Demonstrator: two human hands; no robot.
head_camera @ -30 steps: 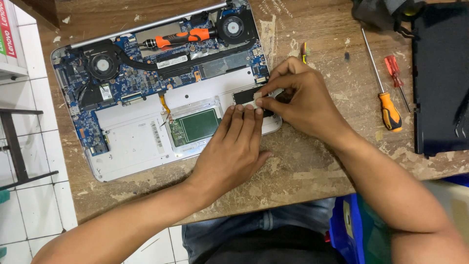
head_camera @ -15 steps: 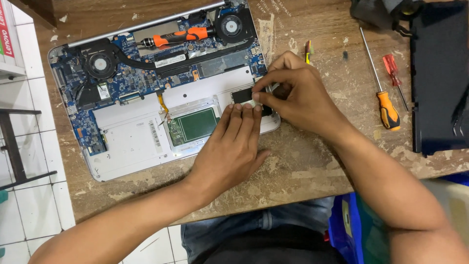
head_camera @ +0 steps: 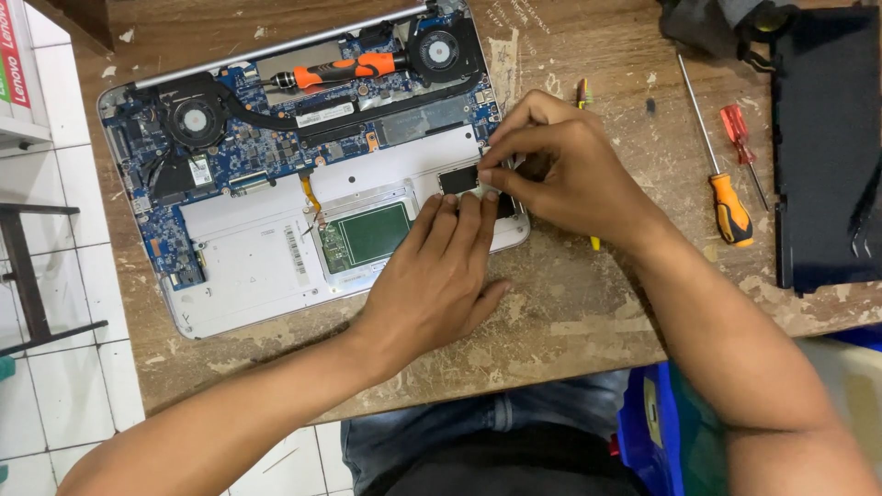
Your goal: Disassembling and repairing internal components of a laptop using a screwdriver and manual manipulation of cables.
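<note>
left hand point(head_camera: 441, 276): I see it flat on the laptop point(head_camera: 248, 266)
right hand point(head_camera: 560, 165): pinching a small part point(head_camera: 484, 190)
counter point(head_camera: 570, 303): screwdriver point(head_camera: 726, 197)

A repair workshop: an opened laptop point(head_camera: 303, 184) and screwdrivers point(head_camera: 726, 202) lie on a scarred wooden workbench point(head_camera: 570, 321).

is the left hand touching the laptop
Touching: the head view shows the left hand lying flat on the opened laptop, fingers pressed beside the trackpad board.

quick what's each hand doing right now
Left hand: open, fingers flat on the opened laptop near the small black part.
Right hand: fingertips pinched at that part; firm grip cannot be told.
</note>
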